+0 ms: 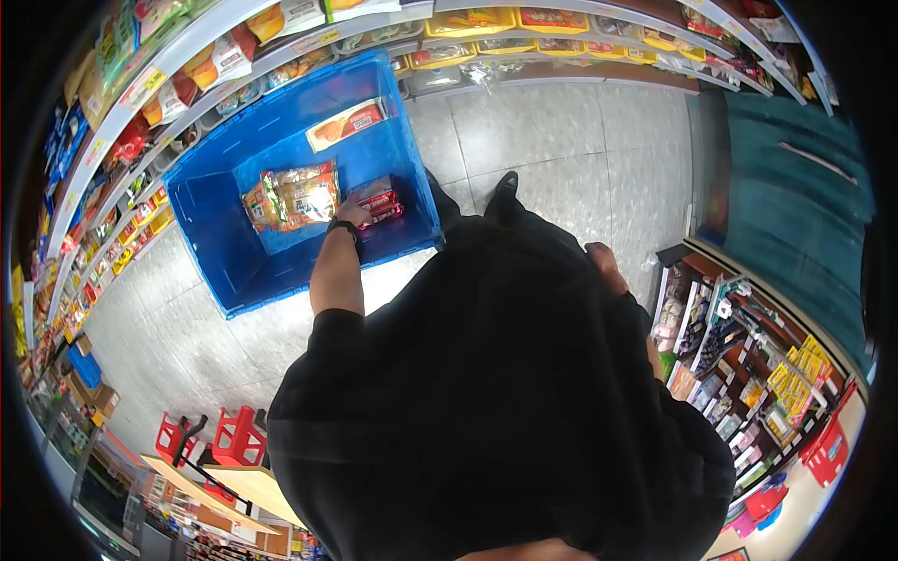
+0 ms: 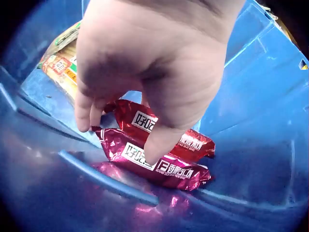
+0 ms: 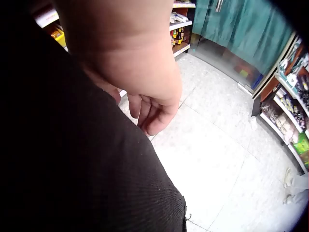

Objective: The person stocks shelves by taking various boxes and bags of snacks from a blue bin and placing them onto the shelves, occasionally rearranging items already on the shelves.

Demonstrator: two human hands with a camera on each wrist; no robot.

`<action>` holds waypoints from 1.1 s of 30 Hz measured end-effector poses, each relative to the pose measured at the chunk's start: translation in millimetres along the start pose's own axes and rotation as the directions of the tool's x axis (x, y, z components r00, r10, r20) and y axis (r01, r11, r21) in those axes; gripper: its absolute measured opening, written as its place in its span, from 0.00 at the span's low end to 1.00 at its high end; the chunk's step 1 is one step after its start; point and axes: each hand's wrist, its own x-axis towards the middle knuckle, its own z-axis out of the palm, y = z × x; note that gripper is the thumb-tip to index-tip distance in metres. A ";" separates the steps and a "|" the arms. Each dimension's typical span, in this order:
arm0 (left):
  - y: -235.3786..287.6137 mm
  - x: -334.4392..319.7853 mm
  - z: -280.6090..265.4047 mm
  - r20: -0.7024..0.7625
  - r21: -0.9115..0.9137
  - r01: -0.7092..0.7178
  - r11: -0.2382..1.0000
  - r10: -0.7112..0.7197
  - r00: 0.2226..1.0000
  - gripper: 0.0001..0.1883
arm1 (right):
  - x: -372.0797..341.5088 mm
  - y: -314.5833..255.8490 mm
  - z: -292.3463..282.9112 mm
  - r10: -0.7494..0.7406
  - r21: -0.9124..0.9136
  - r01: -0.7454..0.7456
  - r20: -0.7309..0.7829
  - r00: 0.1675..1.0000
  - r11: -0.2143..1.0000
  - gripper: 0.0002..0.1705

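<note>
Inside the blue tote [image 1: 201,220], my left hand [image 1: 354,213] reaches down to two shiny wrapped snack packets with Chinese lettering. In the left wrist view the thumb [image 2: 159,145] lies on the magenta packet [image 2: 157,166], and the fingers [image 2: 87,113] come down at the packets' left end. Just behind it lies the red packet [image 2: 140,118], partly covered by my left hand. Several clear-wrapped food packs [image 1: 304,196] lie beside them on the tote floor. My right hand [image 3: 149,96] hangs at my side by the dark clothing, fingers loosely curled, holding nothing.
A red-and-cream packet [image 1: 346,124] lies against the tote's far wall. Stocked shelves [image 1: 468,47] curve close behind the tote. Red stools [image 1: 238,435] stand at lower left. To the right are a teal curtain [image 1: 795,215] and a goods rack [image 1: 739,374].
</note>
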 end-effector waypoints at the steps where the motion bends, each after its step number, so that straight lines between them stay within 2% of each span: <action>1: 2.4 -2.5 -0.9 0.007 -0.003 0.006 1.000 -0.006 1.000 0.47 | -0.9 -2.1 -0.6 0.194 0.186 -0.192 0.007 0.981 0.964 0.17; 3: -2.7 8.5 2.6 0.036 -0.009 0.010 1.000 -0.009 0.999 0.49 | -4.2 -5.0 -6.4 0.227 0.187 -0.229 0.032 0.973 0.955 0.17; 5: -28.3 41.9 21.0 -0.019 -0.093 -0.067 0.993 0.066 0.998 0.49 | -8.2 -8.1 -6.7 0.258 0.177 -0.271 0.094 0.962 0.946 0.17; 6: -9.9 16.8 7.2 0.017 -0.130 0.011 0.991 -0.009 1.000 0.49 | -10.1 -1.5 -3.5 0.218 0.164 -0.230 0.086 0.972 0.959 0.16; 10: -7.0 11.5 -1.2 0.028 -0.140 0.033 0.990 -0.029 0.999 0.46 | -16.8 -14.9 -1.7 0.269 0.120 -0.280 0.101 0.958 0.952 0.17; 13: -11.1 10.7 -5.0 0.000 -0.138 0.014 0.990 -0.014 1.000 0.44 | -17.0 -22.4 -1.3 0.318 0.210 -0.332 0.099 0.943 0.920 0.17; 15: -17.3 17.3 -4.2 0.077 -0.272 0.038 0.962 -0.018 0.997 0.43 | -15.4 -30.3 -3.7 0.168 -0.013 -0.167 0.111 0.980 0.986 0.19; 16: -18.7 17.9 -4.3 0.062 -0.287 0.014 0.958 0.004 0.998 0.40 | -14.1 -39.3 -3.1 0.377 0.195 -0.385 0.080 0.923 0.902 0.19; 17: -20.7 18.0 -5.0 0.060 -0.286 0.012 0.958 0.005 0.998 0.40 | -12.3 -43.8 -3.7 0.375 0.197 -0.384 0.079 0.924 0.902 0.19; 19: -5.4 -1.5 -16.5 0.100 -0.305 0.016 0.952 0.015 0.995 0.33 | -2.9 -37.7 -2.9 0.319 0.167 -0.334 0.108 0.942 0.928 0.20; 20: -6.3 0.7 -16.5 0.094 -0.310 0.012 0.951 0.018 0.995 0.33 | -0.1 -37.8 -4.2 0.313 0.164 -0.327 0.104 0.944 0.931 0.20; 22: -8.0 6.9 -17.1 0.146 -0.345 0.003 0.939 0.050 0.988 0.25 | 7.4 -45.3 -10.5 0.320 0.254 -0.344 0.132 0.938 0.904 0.21; 23: -10.1 8.6 -15.9 0.137 -0.354 0.001 0.935 0.051 0.989 0.25 | 10.4 -49.3 -13.5 0.310 0.249 -0.333 0.128 0.942 0.909 0.21; 25: -5.0 -1.9 -19.3 0.125 -0.453 0.021 0.891 0.041 0.991 0.18 | 17.8 -51.5 -16.6 0.296 0.264 -0.323 0.137 0.945 0.909 0.22; 27: -2.4 -7.8 -22.6 0.103 -0.462 -0.002 0.887 0.056 0.993 0.17 | 26.6 -49.4 -21.2 0.296 0.256 -0.323 0.141 0.945 0.911 0.22; 30: -1.8 -11.6 -26.5 0.068 -0.428 -0.035 0.903 0.071 0.995 0.16 | 39.2 -41.5 -23.1 0.213 0.226 -0.246 0.159 0.964 0.943 0.23; 32: -3.1 -15.5 -28.1 -0.004 -0.404 -0.039 0.914 0.041 0.999 0.15 | 49.9 -36.9 -22.8 0.132 0.086 -0.144 0.136 0.982 0.986 0.22; 33: -3.7 -19.0 -28.9 -0.012 -0.407 -0.036 0.913 0.034 0.999 0.15 | 53.1 -41.9 -25.1 0.121 0.086 -0.134 0.139 0.983 0.987 0.22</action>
